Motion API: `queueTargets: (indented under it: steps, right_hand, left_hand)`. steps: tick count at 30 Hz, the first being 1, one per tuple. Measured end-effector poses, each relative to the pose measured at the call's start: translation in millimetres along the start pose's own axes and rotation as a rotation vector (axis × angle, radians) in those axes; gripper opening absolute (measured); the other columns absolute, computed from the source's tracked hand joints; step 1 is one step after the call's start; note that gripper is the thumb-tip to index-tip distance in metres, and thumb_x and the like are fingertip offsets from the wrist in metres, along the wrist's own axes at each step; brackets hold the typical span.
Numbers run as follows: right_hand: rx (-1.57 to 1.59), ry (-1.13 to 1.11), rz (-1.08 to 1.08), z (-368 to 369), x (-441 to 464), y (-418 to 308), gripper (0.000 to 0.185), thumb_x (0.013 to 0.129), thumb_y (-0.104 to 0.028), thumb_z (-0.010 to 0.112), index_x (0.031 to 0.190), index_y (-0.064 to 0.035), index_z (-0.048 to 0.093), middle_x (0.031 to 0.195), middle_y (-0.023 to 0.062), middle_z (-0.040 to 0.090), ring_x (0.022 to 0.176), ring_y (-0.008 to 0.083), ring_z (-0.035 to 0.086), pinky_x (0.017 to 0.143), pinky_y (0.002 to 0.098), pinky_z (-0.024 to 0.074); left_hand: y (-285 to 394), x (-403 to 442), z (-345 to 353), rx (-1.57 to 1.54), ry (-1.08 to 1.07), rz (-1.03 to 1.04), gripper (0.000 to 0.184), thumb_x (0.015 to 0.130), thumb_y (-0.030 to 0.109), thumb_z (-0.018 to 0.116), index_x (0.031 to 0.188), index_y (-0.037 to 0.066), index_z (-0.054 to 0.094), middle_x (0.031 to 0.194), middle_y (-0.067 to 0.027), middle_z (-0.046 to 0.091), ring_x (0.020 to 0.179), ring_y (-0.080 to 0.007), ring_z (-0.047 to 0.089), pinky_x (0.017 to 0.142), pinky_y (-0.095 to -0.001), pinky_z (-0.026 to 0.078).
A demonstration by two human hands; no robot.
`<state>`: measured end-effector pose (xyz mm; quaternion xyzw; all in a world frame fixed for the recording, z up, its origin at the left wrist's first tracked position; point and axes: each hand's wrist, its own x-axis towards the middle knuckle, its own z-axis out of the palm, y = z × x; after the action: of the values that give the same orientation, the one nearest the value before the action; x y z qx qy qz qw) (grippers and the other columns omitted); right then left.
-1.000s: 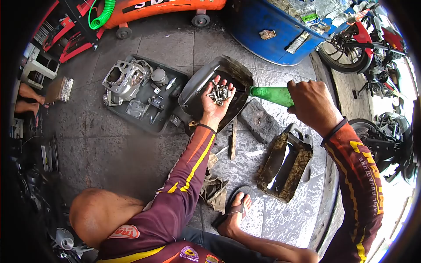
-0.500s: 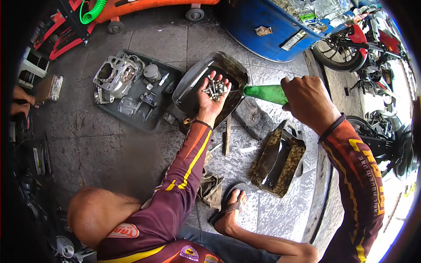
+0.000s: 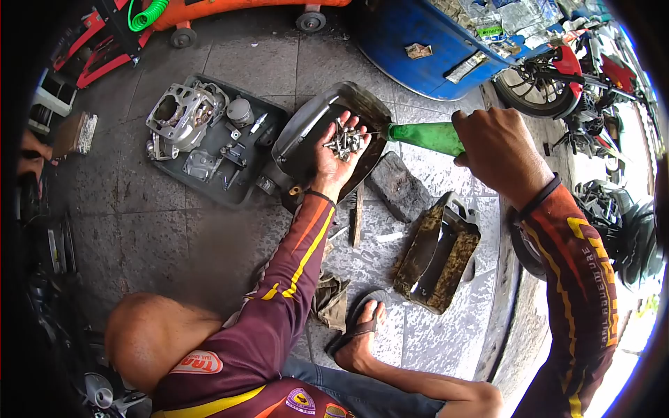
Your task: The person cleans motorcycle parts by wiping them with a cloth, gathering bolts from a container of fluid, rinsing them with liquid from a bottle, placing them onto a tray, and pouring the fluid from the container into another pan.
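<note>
Palm up, my left hand (image 3: 333, 167) holds a heap of small metal bolts (image 3: 345, 141) over a dark, dirty pan (image 3: 293, 136). My right hand (image 3: 503, 150) is wrapped round a green bottle (image 3: 428, 136), tilted on its side with its neck toward the bolts. A thin stream runs from the bottle's mouth to the bolts. Left of the pan, a grey tray (image 3: 240, 188) bears an engine casing (image 3: 182, 118), a piston (image 3: 240, 111) and several small metal parts.
A dark stone block (image 3: 398, 187) and an oily cut container (image 3: 437, 254) lie right of the pan. A rag (image 3: 330, 301) is near my foot. Behind stand a blue drum (image 3: 411, 63) and an orange tank (image 3: 244, 12). Motorcycles (image 3: 536, 87) stand at right; another person's hand (image 3: 35, 148) shows at left.
The view has shifted, so the floor items appear farther left. My right hand has lifted slightly with the bottle, which tilts more. My left hand still holds the bolts over the pan.
</note>
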<state>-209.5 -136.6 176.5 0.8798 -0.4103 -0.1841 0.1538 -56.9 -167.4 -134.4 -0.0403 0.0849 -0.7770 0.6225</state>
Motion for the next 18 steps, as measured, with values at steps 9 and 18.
queueTargets:
  steps: [9,18]
  right_hand:
    - [-0.027,-0.052,-0.003,2,-9,6,0.036,0.063,-0.022,0.080,0.083,-0.0011,0.058,0.070,0.0144,0.062,0.072,0.0320,0.064,0.064,0.0403,0.0488]
    - [-0.020,-0.029,-0.014,-2,-7,7,0.035,0.063,-0.022,0.080,0.083,-0.0008,0.059,0.068,0.0139,0.062,0.070,0.0312,0.064,0.063,0.0400,0.0484]
  left_hand:
    - [2,-2,0,-0.022,0.029,0.001,0.036,0.095,0.028,0.046,0.121,0.006,0.054,0.111,-0.0136,0.061,0.102,-0.0346,0.057,0.097,-0.0511,0.041]
    - [5,-2,-4,-0.059,-0.025,0.003,0.034,0.093,0.027,0.049,0.120,0.008,0.056,0.112,-0.0139,0.060,0.107,-0.0346,0.054,0.101,-0.0510,0.038]
